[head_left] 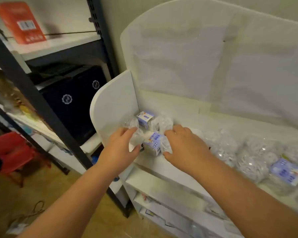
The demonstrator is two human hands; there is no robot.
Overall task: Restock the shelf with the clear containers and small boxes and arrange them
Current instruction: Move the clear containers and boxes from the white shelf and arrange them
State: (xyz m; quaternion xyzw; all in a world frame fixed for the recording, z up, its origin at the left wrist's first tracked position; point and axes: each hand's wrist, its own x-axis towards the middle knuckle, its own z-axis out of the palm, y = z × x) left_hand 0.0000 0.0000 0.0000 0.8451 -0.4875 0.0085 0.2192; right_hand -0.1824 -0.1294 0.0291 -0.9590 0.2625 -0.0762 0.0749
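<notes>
Head view. White shelf (187,115) with a rounded side panel (110,107) at its left end and a tall white back board (205,54), set against a pale wall. Left of it, a dark metal rack (33,93) carrying an orange packet (20,23) with a barcode on an upper board and a dark blue box (72,98) with pale round emblems lower down. Red stool (10,148) on a tan floor (41,191) at far left, a loose cord (36,210) lying near it.

In the shelf's left corner, a cluster: two small white-and-blue boxes, one at the back (144,118), one at the front (153,143), with clear containers (162,124) touching them on both sides. Further clear containers (248,157) crowded along the shelf to the right, another blue-and-white box (288,170) lying flat among them. Printing on the boxes blue, too blurred to read.

Left hand (122,146) at the cluster's left side, fingers and thumb curled round a clear container (136,140). Right hand (186,145) at the cluster's right side, fingers bent over another clear container (167,145), seemingly clasping it, though the glare makes the grasp hard to confirm.
</notes>
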